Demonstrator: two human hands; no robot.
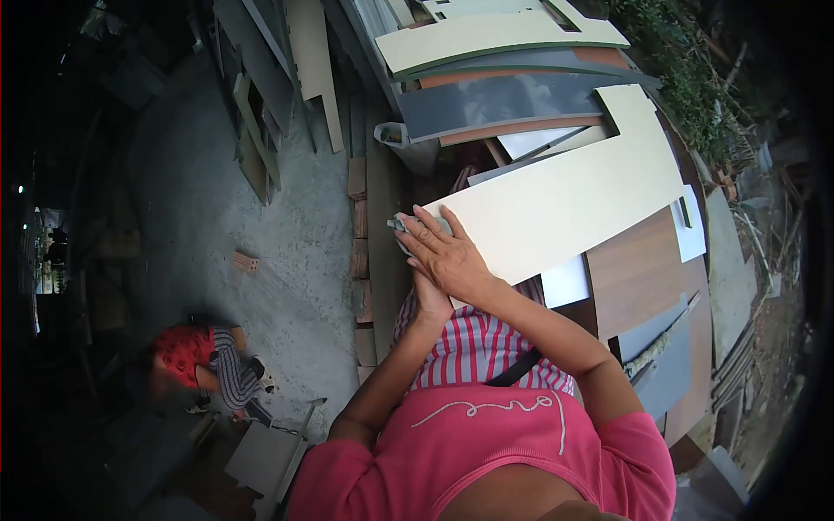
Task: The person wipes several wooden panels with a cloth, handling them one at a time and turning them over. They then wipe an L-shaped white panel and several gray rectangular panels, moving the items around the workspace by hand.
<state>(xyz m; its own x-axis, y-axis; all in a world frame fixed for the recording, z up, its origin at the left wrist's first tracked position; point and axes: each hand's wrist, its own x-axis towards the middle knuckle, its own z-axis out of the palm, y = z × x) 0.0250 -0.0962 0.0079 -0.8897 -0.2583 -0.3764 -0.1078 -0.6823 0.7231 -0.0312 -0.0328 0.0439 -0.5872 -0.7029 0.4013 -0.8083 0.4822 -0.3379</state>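
A long cream-white board with a rectangular notch at its far right end lies at a slant in front of me. My right hand is on top of its near left end, fingers spread over a crumpled grey cloth and pressing it down. Most of the cloth is under those fingers. Below and partly behind it, my left hand sits against the board's left end, touching the right hand. Its fingers are mostly hidden, so what it grips does not show.
Other boards, including a dark grey panel and a brown panel, are piled behind and to the right. A white sack stands beyond my hands. A row of bricks edges the concrete floor. Another person crouches at left.
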